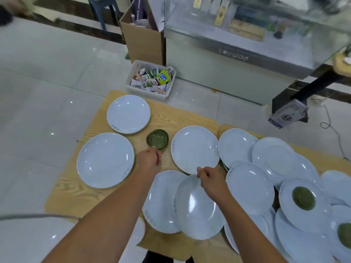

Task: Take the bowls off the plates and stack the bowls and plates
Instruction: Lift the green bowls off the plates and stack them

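Both bare arms reach forward, left hand [150, 158] and right hand [209, 177] loosely curled, knuckles up.

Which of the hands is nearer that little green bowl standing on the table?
Left. The left hand sits at the green bowl's near rim; the right hand is off to its right, at a plate's edge.
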